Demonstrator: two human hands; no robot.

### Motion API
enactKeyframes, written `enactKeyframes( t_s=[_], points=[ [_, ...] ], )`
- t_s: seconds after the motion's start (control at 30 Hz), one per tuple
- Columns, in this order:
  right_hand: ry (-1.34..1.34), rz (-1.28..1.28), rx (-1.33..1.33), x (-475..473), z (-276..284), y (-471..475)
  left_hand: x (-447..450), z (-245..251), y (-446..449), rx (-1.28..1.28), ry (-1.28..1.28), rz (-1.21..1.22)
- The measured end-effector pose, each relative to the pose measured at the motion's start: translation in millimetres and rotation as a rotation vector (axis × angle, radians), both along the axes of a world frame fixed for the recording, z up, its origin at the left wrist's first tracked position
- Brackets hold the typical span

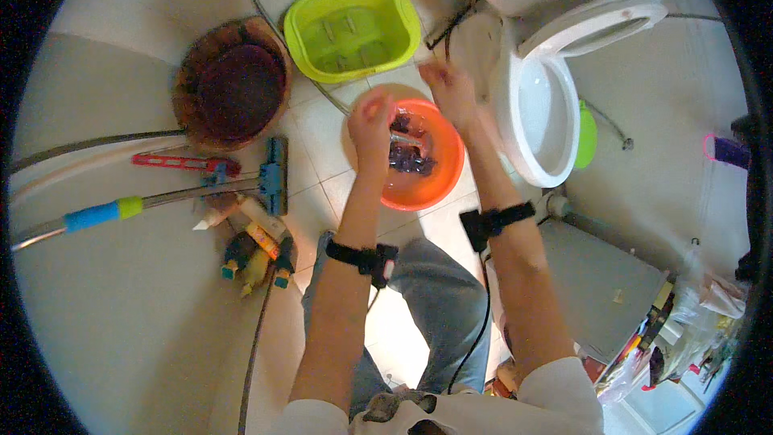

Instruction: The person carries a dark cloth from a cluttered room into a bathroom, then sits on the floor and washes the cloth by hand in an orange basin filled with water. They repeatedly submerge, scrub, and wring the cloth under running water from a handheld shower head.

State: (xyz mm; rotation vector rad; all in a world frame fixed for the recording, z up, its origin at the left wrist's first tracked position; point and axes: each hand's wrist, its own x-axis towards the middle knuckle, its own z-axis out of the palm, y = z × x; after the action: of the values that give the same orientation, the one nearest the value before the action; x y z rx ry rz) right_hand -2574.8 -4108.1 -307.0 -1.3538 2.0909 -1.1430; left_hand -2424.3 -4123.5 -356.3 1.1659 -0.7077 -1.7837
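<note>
An orange plastic basin (450, 160) stands on the tiled floor in front of me, with dark purple items (410, 160) and some liquid inside. My left hand (371, 124) is over the basin's left edge, its fingers curled; whether it holds anything is unclear. Beyond the basin's upper right edge is my right hand (450, 87), blurred, with bent fingers and its grip hard to make out. Above the basin sits a green plastic tub (353, 30). Each forearm wears a black strap with a small device and a cable.
A brown bucket (232, 84) with dark contents stands left. Right of the basin is a white toilet (543, 121), its lid raised. A mop or squeegee with a blue head (275, 175), a red plastic tool (181, 163) and several bottles (263, 241) lie left. A hose runs behind the basin.
</note>
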Motion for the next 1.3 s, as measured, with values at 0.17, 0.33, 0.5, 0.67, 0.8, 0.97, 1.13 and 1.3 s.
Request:
enactKeyframes(
  t_s=[0.17,0.33,0.5,0.67,0.8,0.97,1.13,1.3],
  points=[
    [-0.237,-0.327,0.570,-13,-261,189,-3,-198,148,0.466,0.160,0.088],
    [-0.120,-0.524,0.682,-13,-439,262,-30,-369,228,0.588,-0.057,0.015],
    [0.300,-0.365,0.481,-3,-514,259,-55,-432,233,0.599,-0.183,0.012],
    [-0.255,-0.235,0.413,-8,-499,252,-68,-425,210,0.524,-0.049,-0.033],
    [-0.827,-0.281,0.217,17,-443,254,-59,-429,195,0.709,0.349,-0.164],
    [-0.103,-0.260,0.166,67,-391,237,-56,-438,204,0.575,0.868,-0.300],
    [-0.052,-0.563,0.390,56,-392,199,-57,-421,205,0.556,0.284,-0.113],
    [0.199,-0.406,0.237,63,-389,206,-54,-408,205,0.747,1.035,-0.366]
  ],
)
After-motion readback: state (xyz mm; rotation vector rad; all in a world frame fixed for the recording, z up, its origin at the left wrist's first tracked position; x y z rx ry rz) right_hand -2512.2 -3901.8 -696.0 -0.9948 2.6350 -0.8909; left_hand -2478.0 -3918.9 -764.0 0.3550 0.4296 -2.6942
